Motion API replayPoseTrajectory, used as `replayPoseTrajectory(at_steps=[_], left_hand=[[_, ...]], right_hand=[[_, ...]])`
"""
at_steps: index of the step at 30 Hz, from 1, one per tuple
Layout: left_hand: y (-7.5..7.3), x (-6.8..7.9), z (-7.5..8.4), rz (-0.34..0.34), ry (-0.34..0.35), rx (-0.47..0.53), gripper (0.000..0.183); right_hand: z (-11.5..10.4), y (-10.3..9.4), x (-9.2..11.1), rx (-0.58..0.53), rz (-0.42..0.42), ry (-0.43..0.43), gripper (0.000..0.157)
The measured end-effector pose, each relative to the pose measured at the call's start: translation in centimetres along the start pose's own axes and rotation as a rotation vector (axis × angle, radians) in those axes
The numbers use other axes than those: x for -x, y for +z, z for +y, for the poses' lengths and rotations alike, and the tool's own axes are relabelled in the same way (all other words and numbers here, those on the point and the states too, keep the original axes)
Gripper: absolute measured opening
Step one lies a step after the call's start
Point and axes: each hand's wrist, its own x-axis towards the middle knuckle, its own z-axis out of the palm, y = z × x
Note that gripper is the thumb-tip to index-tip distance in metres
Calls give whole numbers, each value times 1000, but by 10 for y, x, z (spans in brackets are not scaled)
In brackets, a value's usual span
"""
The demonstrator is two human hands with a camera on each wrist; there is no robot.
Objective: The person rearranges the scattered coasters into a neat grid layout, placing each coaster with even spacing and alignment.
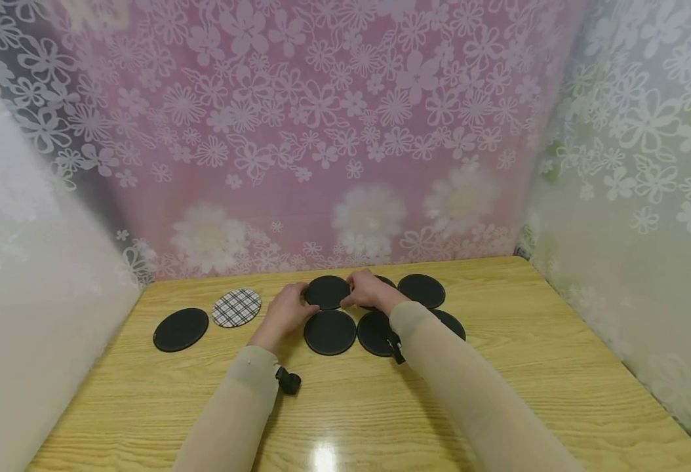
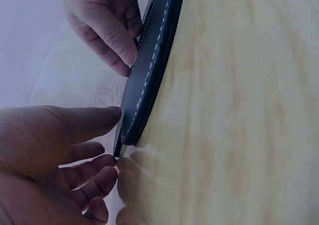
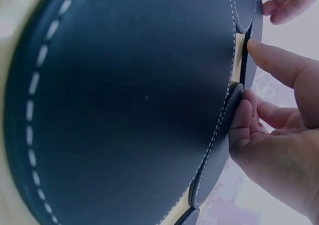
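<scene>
My left hand (image 1: 288, 307) holds the left rim of a black round coaster (image 1: 328, 292) in the back row, thumb on the near side and fingers curved round its edge. On that coaster's opposite rim is my right hand (image 1: 369, 290), thumb at the edge. Its curled fingers lie over the neighbouring black coaster (image 3: 219, 150), partly hiding it. The held coaster lies flat or nearly so; whether it is lifted I cannot tell. Directly in front of it is another black coaster (image 1: 330, 332), with white stitching (image 2: 149, 80) round its rim in the left wrist view.
More black coasters stand in two rows, including one at the back right (image 1: 421, 290) and one partly under my right forearm (image 1: 448, 323). To the left lie a plaid coaster (image 1: 236, 307) and a black one (image 1: 181, 330). Flowered curtains (image 1: 322, 131) enclose the wooden table (image 1: 558, 367).
</scene>
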Motion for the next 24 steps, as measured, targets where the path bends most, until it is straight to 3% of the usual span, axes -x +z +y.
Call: replayPoseTrajectory(at_steps=[24], left_hand=[[2, 2, -1, -8, 32, -6, 67]], right_hand=[[3, 1, 0, -20, 15, 25, 62]])
